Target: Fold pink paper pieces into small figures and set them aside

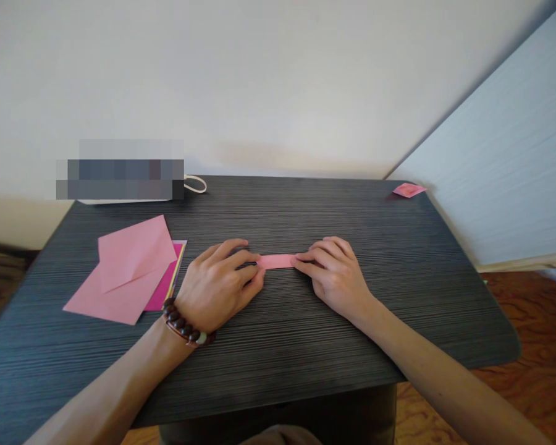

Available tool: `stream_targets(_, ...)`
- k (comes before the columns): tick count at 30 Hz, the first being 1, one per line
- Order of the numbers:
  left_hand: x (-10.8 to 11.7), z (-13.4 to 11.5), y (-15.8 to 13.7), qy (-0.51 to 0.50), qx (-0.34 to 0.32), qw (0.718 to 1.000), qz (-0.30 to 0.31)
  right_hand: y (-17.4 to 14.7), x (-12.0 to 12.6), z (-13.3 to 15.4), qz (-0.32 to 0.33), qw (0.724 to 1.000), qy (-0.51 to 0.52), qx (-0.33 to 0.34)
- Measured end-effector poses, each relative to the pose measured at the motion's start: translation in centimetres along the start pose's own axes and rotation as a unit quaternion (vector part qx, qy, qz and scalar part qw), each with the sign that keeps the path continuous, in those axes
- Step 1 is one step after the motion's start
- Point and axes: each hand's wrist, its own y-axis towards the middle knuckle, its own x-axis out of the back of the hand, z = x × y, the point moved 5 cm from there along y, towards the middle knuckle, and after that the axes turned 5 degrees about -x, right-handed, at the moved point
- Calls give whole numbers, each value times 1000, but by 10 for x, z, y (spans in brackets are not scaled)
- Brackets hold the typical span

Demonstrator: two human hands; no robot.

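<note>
A narrow strip of folded pink paper (277, 262) lies crosswise on the dark table in front of me. My left hand (222, 278) grips its left end with the thumb and fingertips, and a dark beaded bracelet circles that wrist. At the other end, the fingertips of my right hand (336, 272) are closed on the strip, holding it against the tabletop. Both ends of the strip are partly covered by my fingers.
Pink paper sheets (134, 259) overlap on the left, over a magenta sheet pack (160, 298). A blurred-out object (125, 179) with a white cord loop (197, 183) stands at the back left. A folded pink paper piece (409, 190) sits at the far right corner, beside a pale panel (505, 148).
</note>
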Motion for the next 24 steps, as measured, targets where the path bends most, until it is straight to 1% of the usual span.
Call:
stream_targets(5,1,0,0,15,26,1000,-2,-2,3,-4,-26,1000,-3,-16)
stream_targets(11,5,1,0,26,27,999,2,-7,4,-10,-44,998,-25,-32)
stream_targets(15,2,3,0,1,4,1000,8,-6,3,-11,-42,998,-22,-33)
stream_targets(19,-4,4,-1,-24,-15,1000,-7,-2,1,-10,-44,998,-14,-44)
stream_targets(22,-7,4,-2,-35,-14,999,-14,0,1,-8,-37,997,2,-72)
stream_targets(24,-7,4,-2,-39,-9,999,-15,1,3,-7,-43,994,17,-98)
